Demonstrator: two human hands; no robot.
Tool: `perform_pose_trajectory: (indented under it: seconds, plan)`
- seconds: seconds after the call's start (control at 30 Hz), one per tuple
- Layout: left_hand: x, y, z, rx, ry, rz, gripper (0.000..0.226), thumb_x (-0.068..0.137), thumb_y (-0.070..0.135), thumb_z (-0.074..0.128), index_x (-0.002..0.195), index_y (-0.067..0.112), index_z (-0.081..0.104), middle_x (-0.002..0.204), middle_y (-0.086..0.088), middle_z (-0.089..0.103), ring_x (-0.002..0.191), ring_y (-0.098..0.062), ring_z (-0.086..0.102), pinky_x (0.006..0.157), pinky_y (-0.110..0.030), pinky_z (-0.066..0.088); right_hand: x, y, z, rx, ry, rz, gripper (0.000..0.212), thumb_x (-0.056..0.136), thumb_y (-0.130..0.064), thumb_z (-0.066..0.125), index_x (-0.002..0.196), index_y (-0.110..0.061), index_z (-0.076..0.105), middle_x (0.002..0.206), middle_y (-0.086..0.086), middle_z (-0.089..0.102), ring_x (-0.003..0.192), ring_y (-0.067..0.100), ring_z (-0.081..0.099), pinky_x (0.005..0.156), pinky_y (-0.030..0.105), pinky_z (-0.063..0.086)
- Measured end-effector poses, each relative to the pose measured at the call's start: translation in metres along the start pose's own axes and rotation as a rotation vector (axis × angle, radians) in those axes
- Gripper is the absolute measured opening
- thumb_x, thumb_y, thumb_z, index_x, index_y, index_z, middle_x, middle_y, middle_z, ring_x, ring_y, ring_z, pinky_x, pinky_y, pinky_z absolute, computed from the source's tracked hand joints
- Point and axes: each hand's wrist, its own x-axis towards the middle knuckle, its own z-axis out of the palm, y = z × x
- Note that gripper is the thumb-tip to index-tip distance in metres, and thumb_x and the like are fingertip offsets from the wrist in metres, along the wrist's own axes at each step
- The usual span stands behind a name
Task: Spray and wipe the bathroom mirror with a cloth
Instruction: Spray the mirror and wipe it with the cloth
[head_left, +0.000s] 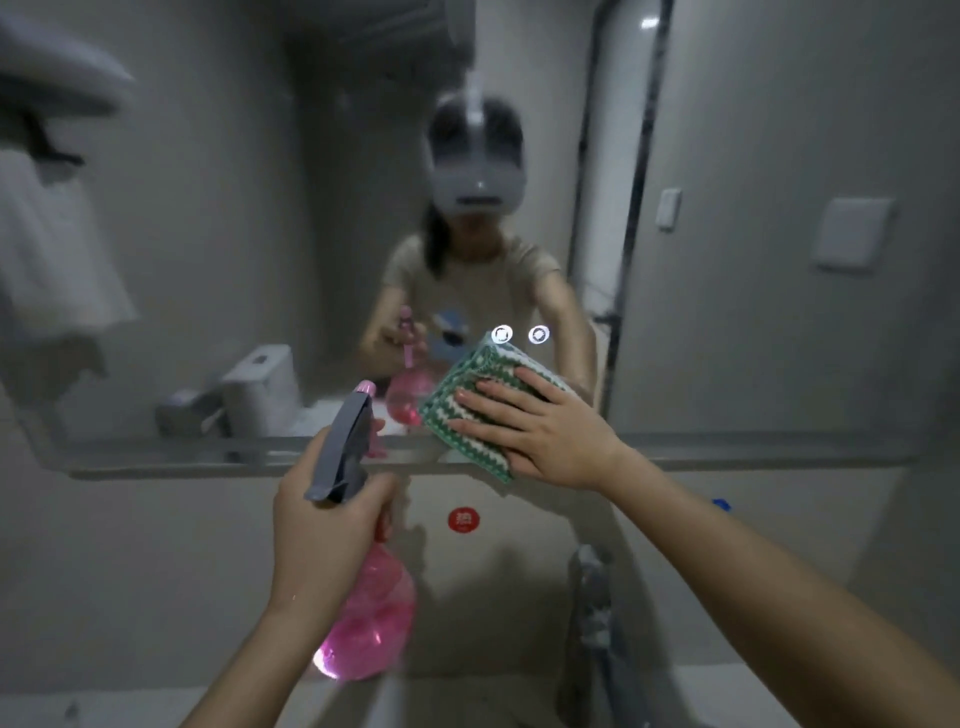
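Note:
The bathroom mirror fills the upper half of the head view, its lower edge running across the middle. My right hand lies flat on a green-and-white striped cloth, pressing it against the glass at the mirror's bottom edge, right of centre. My left hand grips the neck of a pink spray bottle with a grey trigger head, held upright just below the mirror and left of the cloth. The nozzle points toward the glass.
A chrome faucet rises from the sink at lower right. A red round sticker sits on the wall under the mirror. White towels hang at left. Wall plates are at right. A person is reflected in the mirror.

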Motion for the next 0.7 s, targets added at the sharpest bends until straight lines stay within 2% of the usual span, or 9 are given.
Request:
perform_pose_trajectory:
  seconds: [0.13, 0.2, 0.3, 0.37, 0.43, 0.53, 0.63, 0.7]
  plan:
    - [-0.018, 0.007, 0.047, 0.000, 0.028, -0.016, 0.034, 0.074, -0.019, 0.058, 0.072, 0.015, 0.058, 0.048, -0.020, 0.044, 0.043, -0.019, 0.040, 0.041, -0.026, 0.036, -0.069, 0.041, 0.001, -0.025, -0.005, -0.015, 0.049, 0.101, -0.039, 0.023, 0.148, -0.029, 0.031, 0.154, -0.004, 0.029, 0.143, 0.016, 0.026, 0.119, 0.041, 0.011]
    - [-0.025, 0.010, 0.069, 0.022, 0.022, -0.023, 0.033, 0.075, -0.018, 0.058, 0.075, 0.016, 0.059, 0.052, -0.022, 0.045, 0.045, -0.020, 0.042, 0.041, -0.026, 0.038, -0.093, 0.061, 0.000, -0.059, 0.004, -0.044, 0.049, 0.101, -0.040, 0.023, 0.147, -0.029, 0.033, 0.154, -0.004, 0.030, 0.142, 0.016, 0.026, 0.118, 0.041, 0.011]
    - [-0.032, 0.017, 0.094, 0.000, 0.029, -0.043, 0.028, 0.074, -0.017, 0.059, 0.078, 0.010, 0.059, 0.047, -0.012, 0.046, 0.040, -0.016, 0.043, 0.039, -0.024, 0.039, -0.116, 0.083, -0.001, -0.088, 0.038, -0.043, 0.048, 0.100, -0.041, 0.028, 0.146, -0.030, 0.036, 0.153, -0.004, 0.031, 0.142, 0.016, 0.026, 0.118, 0.042, 0.013]
    - [-0.033, 0.021, 0.106, -0.021, 0.039, -0.038, 0.020, 0.068, -0.010, 0.064, 0.079, 0.005, 0.059, 0.045, -0.011, 0.044, 0.040, -0.018, 0.039, 0.041, -0.027, 0.037, -0.123, 0.093, -0.003, -0.081, 0.069, 0.005, 0.048, 0.099, -0.042, 0.032, 0.146, -0.031, 0.037, 0.153, -0.005, 0.032, 0.142, 0.016, 0.027, 0.116, 0.043, 0.018]
    - [-0.033, 0.025, 0.113, -0.028, 0.044, -0.046, 0.027, 0.060, 0.003, 0.060, 0.086, 0.000, 0.059, 0.047, -0.012, 0.043, 0.042, -0.018, 0.038, 0.044, -0.035, 0.040, -0.125, 0.099, -0.005, -0.086, 0.082, 0.033, 0.049, 0.098, -0.043, 0.033, 0.146, -0.032, 0.034, 0.154, -0.005, 0.030, 0.142, 0.016, 0.027, 0.114, 0.043, 0.022]
    - [-0.031, 0.027, 0.117, -0.055, 0.042, -0.066, 0.026, 0.062, 0.001, 0.059, 0.088, 0.002, 0.059, 0.047, -0.011, 0.042, 0.043, -0.021, 0.038, 0.045, -0.048, 0.044, -0.123, 0.105, -0.006, -0.098, 0.093, 0.039, 0.052, 0.097, -0.041, 0.039, 0.148, -0.032, 0.030, 0.155, -0.004, 0.027, 0.143, 0.017, 0.024, 0.114, 0.043, 0.022]
    - [-0.029, 0.024, 0.108, -0.055, 0.058, -0.060, 0.022, 0.071, -0.016, 0.058, 0.086, -0.001, 0.058, 0.045, -0.009, 0.043, 0.041, -0.019, 0.039, 0.045, -0.036, 0.039, -0.112, 0.120, -0.016, -0.117, 0.142, 0.149, 0.052, 0.098, -0.038, 0.039, 0.149, -0.031, 0.028, 0.156, 0.000, 0.025, 0.145, 0.020, 0.020, 0.114, 0.045, 0.018]
    - [-0.026, 0.025, 0.099, -0.036, 0.052, -0.044, 0.022, 0.071, -0.019, 0.055, 0.084, -0.001, 0.057, 0.045, -0.010, 0.043, 0.040, -0.018, 0.039, 0.042, -0.028, 0.035, -0.096, 0.133, -0.028, -0.126, 0.144, 0.212, 0.051, 0.099, -0.037, 0.036, 0.149, -0.030, 0.027, 0.157, 0.002, 0.023, 0.145, 0.022, 0.019, 0.115, 0.047, 0.016]
